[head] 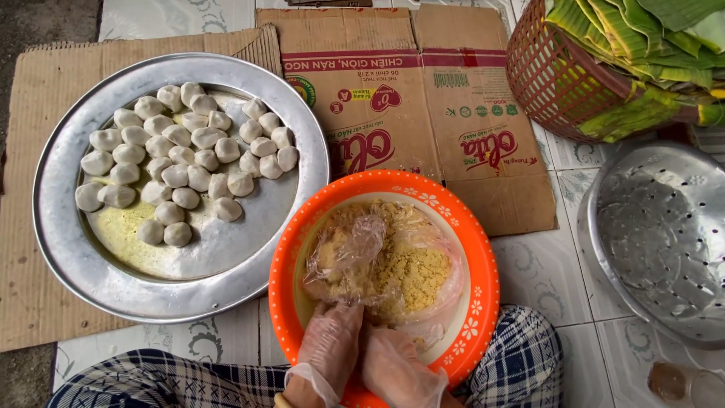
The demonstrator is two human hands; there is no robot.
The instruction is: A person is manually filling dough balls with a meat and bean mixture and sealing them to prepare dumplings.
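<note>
Step in hand: portioning filling. The left hand (330, 349) and the right hand (396, 368), both in thin clear gloves, meet at the near rim of the orange bowl (483, 264), which sits on the person's lap over a checked cloth (521, 363).

The bowl holds crumbly yellow filling (408, 272), partly covered by a crumpled clear plastic sheet (355, 242). The fingertips of both hands press into the near edge of the filling.

Grip state: both hands are curled with fingers close together. Whether either grip encloses a portion cannot be told; the gloves and the angle hide the palms.

Finished work: a round metal tray (68, 242) lies on flattened cardboard (30, 302) on the tiled floor (544, 272), to the left of the bowl. It carries many pale dough balls (175, 175), clustered in the far half and touching one another.

Other items: a perforated metal basin (657, 234) lies at the right. A red basket (555, 75) of green leaves (649, 38) stands beyond it.

Judgement on next move: it calls for pinching off a small, even portion without dragging the plastic sheet along, and for keeping the bowl steady on the lap.
</note>
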